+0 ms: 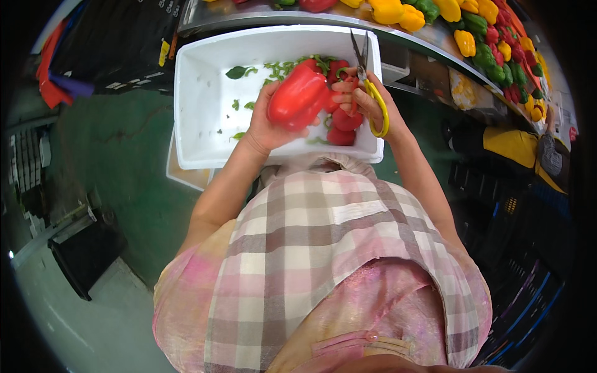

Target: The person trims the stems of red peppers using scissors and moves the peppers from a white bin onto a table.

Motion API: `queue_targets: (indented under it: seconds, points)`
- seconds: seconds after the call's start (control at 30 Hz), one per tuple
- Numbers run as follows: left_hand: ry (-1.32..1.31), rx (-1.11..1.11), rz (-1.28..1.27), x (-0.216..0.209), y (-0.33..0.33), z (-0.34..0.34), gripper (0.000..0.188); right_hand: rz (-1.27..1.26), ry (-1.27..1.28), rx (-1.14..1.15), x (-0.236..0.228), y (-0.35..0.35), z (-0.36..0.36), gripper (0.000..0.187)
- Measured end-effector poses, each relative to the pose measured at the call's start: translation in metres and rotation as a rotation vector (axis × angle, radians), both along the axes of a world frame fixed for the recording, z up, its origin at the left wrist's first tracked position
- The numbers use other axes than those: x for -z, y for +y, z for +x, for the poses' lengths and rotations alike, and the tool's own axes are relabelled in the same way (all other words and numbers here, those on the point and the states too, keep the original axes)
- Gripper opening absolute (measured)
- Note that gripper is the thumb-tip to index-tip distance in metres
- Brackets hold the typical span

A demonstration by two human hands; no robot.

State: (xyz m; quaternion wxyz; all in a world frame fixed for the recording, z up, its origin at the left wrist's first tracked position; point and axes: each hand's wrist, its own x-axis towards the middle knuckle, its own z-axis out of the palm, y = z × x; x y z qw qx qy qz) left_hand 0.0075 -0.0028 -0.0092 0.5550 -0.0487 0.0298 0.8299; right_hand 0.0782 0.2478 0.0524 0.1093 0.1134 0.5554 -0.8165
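My left hand [260,127] is wrapped round a large red bell pepper [297,93] and holds it over a white foam box [200,99]. In my right hand [372,104] are scissors [379,110] with yellow handles. Their blades point away from me, slightly apart, above the box's far right corner. Something red shows between the right fingers; I cannot tell whether it is part of the scissors or a pepper. Several red peppers [341,136] lie at the box's right side, partly hidden by my hands. Cut green stems [273,69] and a dark green leaf [236,73] are scattered on its floor.
Beyond the box runs a metal-edged table [249,17] heaped with yellow peppers [388,10], green and red ones. Another person in a yellow apron [510,147] stands at the right. Black crates [134,37] stand at the far left, above a green floor [134,161].
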Motion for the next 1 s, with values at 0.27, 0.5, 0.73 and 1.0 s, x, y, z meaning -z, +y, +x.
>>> queue_targets:
  seconds: [0.27,0.5,0.73,1.0]
  points:
    - [-0.169,0.143,0.209,-0.025,0.040,0.024,0.057,0.056,0.167,-0.170,-0.011,-0.008,-0.001,0.079]
    - [0.590,-0.145,-0.796,-0.026,0.029,0.008,0.039,0.203,0.026,-0.021,0.000,0.001,0.003,0.080]
    - [1.527,-0.531,-1.024,-0.049,0.062,0.011,0.028,0.405,0.025,0.018,-0.001,-0.006,0.004,0.078]
    - [0.888,-0.552,-0.962,-0.023,0.066,-0.008,0.010,0.339,0.044,0.107,0.008,-0.001,0.002,0.078]
